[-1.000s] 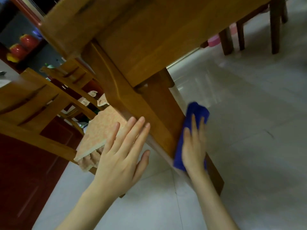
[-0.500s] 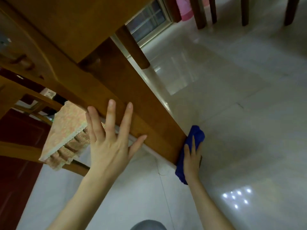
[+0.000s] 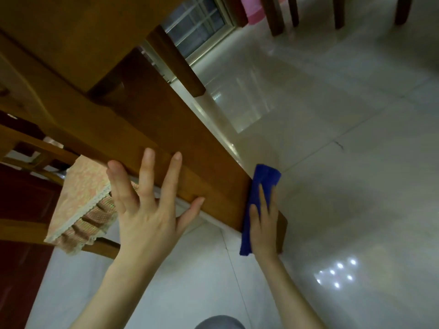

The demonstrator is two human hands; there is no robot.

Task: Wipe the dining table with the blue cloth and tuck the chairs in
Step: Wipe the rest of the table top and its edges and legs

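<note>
Cloth: the folded blue cloth [image 3: 266, 179] lies flat against the outer side of the thick brown wooden leg [image 3: 190, 167], near its lower end, just above the floor.
Right hand: the right hand [image 3: 263, 224] presses the cloth onto the leg with straight fingers laid over it, not curled round it.
Left hand: the left hand [image 3: 147, 214] is spread wide, its fingers splayed flat on the broad face of the same leg and its thumb at the leg's lower edge, holding nothing.
Worktop: the wooden worktop [image 3: 59, 43] shows from below, the leg joined under its corner.
Chair: a wooden chair [image 3: 28, 143] with a pink patterned, lace-edged seat cushion [image 3: 80, 200] stands just beside the leg, behind the left hand.
Floor: glossy pale floor tiles [image 3: 344, 162] mirror a cluster of lights.
Far side: dark furniture legs [image 3: 275, 15] stand well apart, near a barred window [image 3: 197, 27].
</note>
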